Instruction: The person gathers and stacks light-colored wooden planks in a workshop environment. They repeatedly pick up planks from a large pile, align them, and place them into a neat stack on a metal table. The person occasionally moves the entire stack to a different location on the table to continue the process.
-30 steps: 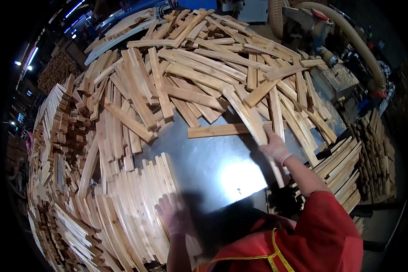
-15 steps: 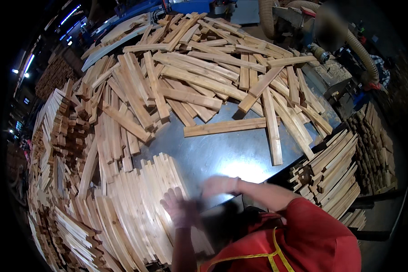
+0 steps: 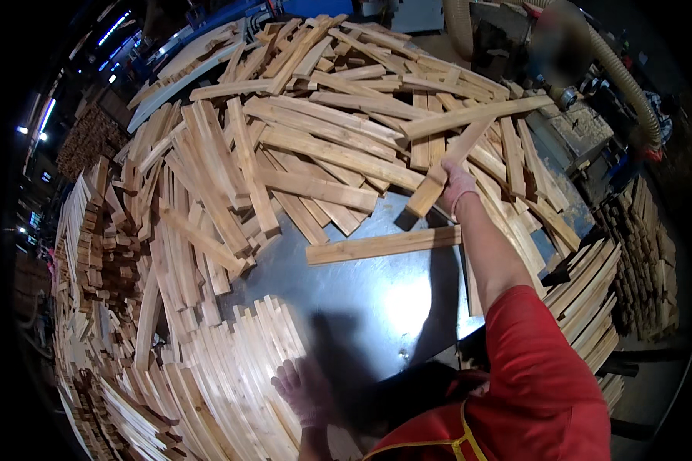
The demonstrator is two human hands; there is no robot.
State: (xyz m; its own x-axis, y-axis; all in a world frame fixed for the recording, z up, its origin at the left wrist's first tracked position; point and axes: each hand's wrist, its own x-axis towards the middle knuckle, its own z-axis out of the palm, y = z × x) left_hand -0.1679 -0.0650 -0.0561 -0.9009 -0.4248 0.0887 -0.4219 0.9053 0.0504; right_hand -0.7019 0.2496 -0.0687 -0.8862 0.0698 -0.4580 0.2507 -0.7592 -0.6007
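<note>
My right hand (image 3: 460,186), in what looks like a pale thin glove, reaches across the metal tabletop (image 3: 361,288). Its fingers are wrapped round the side of a short wooden board (image 3: 432,187) that slants at the near right of the loose heap. My left hand (image 3: 301,393) rests with fingers spread on the right part of a row of wooden strips (image 3: 231,376), which lie side by side at the lower left. Between the two hands, another board (image 3: 384,245) lies crosswise on the metal.
A large jumbled heap of boards (image 3: 323,142) covers the far side of the table. Stacked wood (image 3: 108,261) rises on the left, and more strips (image 3: 592,284) are piled at the right. A ribbed hose (image 3: 627,84) and machinery (image 3: 577,127) stand at the far right.
My right hand has moved from beside my left hand, forward and right, to the slanted board and closed on it. My left hand stays on the row of strips. The view has shifted slightly.
</note>
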